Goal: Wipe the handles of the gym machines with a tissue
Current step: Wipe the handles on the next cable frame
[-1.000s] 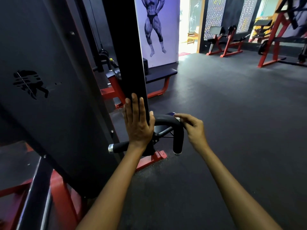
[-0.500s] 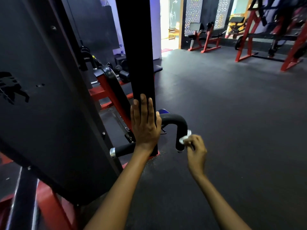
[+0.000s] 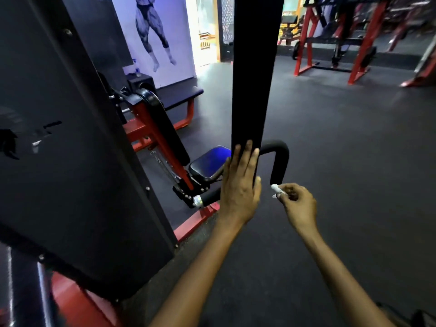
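1. Two hands: your right hand (image 3: pixel 297 201) pinches the tissue (image 3: pixel 276 189), touching or just beside the foot of the handle (image 3: pixel 279 165), whose near leg runs upright above it.
2. Your left hand (image 3: pixel 240 185) rests flat-fingered on the black post (image 3: pixel 253 74).

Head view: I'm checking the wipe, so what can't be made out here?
- Handle: its inner stretch is hidden behind the black post and the left hand.
- Tissue: mostly covered by the right hand; contact with the handle's end cannot be told.
- Side panel logo: blurred.
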`<state>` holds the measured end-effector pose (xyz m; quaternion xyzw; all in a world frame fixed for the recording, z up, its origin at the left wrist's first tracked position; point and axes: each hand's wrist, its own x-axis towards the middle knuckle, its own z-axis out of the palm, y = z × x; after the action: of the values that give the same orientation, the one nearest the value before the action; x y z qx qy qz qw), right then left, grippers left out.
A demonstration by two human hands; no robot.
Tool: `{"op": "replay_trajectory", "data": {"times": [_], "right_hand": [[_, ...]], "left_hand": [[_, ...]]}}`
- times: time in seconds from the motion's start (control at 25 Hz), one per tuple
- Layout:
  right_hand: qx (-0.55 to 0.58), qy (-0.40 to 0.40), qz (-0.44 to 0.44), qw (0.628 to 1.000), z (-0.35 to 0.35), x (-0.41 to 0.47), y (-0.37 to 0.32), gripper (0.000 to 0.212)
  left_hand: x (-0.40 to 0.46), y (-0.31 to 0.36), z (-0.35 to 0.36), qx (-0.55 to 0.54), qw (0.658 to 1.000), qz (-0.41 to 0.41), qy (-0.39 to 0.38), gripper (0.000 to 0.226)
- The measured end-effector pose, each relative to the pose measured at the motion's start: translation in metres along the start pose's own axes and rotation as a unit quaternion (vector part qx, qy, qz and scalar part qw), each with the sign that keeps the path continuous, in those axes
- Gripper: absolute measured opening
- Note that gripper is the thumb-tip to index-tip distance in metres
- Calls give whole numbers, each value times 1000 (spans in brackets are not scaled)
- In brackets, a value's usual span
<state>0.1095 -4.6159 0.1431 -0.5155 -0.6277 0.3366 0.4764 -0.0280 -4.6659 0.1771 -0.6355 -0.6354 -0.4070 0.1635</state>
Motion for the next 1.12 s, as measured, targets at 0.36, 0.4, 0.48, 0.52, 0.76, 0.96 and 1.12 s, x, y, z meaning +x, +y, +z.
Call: {"op": "replay_trajectory", "data": {"times": [0.36,0.4,0.48,0.52,0.76,0.96,1.12], "right_hand": [[-174,-70,-40,981,-10,-105,-57,6],[-175,-72,-37,981,-8,-108,-61,4],[-170,-74,-33,982,-1,-113,-65,3],[-165,-68,-33,983,4,-114,-66,3],[-161,15,-35,986,55,-96,-62,9],[-118,94,-10,989,91,-80,-66,14],[-119,155,45,980,103,-76,-66,9]], "left_hand": [[-76,-41,-110,-47,972,-143,-182,48],[-78,-47,-113,-50,971,-145,-184,47],[-82,-60,-115,-62,973,-141,-170,44],[-81,-68,-113,-72,975,-133,-164,42],[-43,-131,-86,-103,976,-55,-182,41],[-3,-167,-66,-128,975,15,-180,40],[33,-164,-42,-166,963,51,-205,39]]}}
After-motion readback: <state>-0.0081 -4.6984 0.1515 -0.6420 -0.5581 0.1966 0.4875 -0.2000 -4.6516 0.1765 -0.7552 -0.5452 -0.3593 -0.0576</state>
